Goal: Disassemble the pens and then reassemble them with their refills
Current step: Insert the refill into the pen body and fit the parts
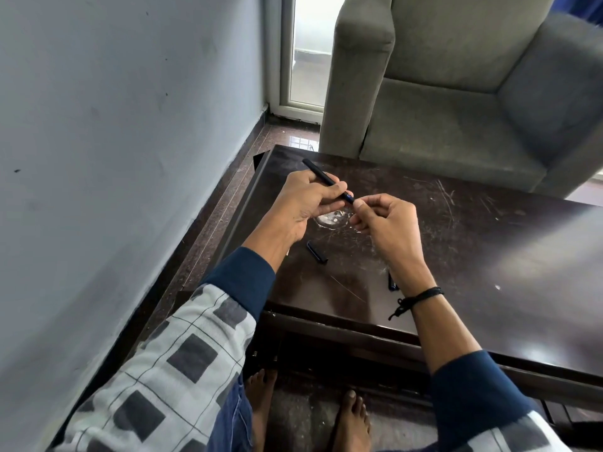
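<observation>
1. The left hand (303,203) has its grip curled round the pen (323,174), held above the bench (489,239) with its free end pointing to 10 o'clock.
2. The right hand (381,220) has its grip pinched on the pen's blue front end, at the 4 o'clock end; I cannot tell whether it holds the tip piece or the refill.
3. A loose cap (316,254) lies on the bench at 6 o'clock from the hands, and a small dark part (392,283) at 5 o'clock is half hidden by the right wrist.
4. The front end seems about to come off. Keep the barrel still, twist with the right fingertips only, and draw straight along the pen's axis so a thin refill does not bend.
</observation>
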`<action>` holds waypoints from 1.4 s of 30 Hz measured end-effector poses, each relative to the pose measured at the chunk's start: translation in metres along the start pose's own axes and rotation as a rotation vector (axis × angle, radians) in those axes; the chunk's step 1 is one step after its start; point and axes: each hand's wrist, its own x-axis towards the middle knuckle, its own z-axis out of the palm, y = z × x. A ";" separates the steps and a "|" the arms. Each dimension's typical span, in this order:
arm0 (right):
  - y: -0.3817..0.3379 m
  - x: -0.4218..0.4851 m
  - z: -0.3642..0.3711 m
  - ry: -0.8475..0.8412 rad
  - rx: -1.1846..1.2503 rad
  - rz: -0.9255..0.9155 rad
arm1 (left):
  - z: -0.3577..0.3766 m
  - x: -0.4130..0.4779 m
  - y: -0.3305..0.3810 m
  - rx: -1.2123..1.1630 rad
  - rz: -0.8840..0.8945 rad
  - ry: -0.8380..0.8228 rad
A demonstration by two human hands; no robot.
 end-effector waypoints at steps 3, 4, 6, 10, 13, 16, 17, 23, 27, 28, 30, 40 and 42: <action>0.000 -0.001 -0.001 -0.004 -0.030 -0.010 | -0.001 0.002 -0.001 -0.003 0.000 0.009; -0.001 -0.002 -0.001 -0.003 -0.046 -0.008 | -0.001 0.002 -0.001 -0.006 0.001 0.010; -0.001 -0.002 -0.001 0.001 -0.058 -0.006 | -0.001 0.002 -0.001 -0.005 0.004 0.011; 0.000 -0.001 -0.002 0.007 -0.050 -0.001 | 0.000 0.001 0.000 0.004 0.001 0.011; 0.001 -0.001 -0.001 -0.004 -0.025 -0.009 | 0.000 0.001 0.000 -0.008 0.002 0.006; 0.000 -0.001 -0.001 -0.013 -0.013 -0.011 | -0.001 0.002 0.000 -0.017 0.002 0.006; 0.000 -0.001 -0.001 -0.018 -0.010 -0.012 | -0.001 0.003 0.000 -0.017 0.002 0.007; 0.000 -0.001 -0.001 0.005 -0.046 -0.009 | -0.003 0.005 0.000 -0.028 0.011 0.016; -0.001 -0.002 0.000 0.016 -0.052 -0.003 | -0.002 0.005 0.001 -0.032 0.007 0.016; -0.001 -0.002 0.000 0.017 -0.059 -0.003 | -0.002 0.004 0.001 -0.032 0.006 0.015; -0.001 -0.002 0.000 0.015 -0.070 -0.004 | -0.003 0.004 0.001 -0.032 0.006 0.014; -0.002 -0.003 -0.001 0.028 -0.065 -0.023 | -0.004 0.004 0.001 -0.042 0.015 0.014; -0.001 -0.003 0.000 0.031 -0.071 -0.025 | -0.004 0.005 0.001 -0.042 0.018 0.011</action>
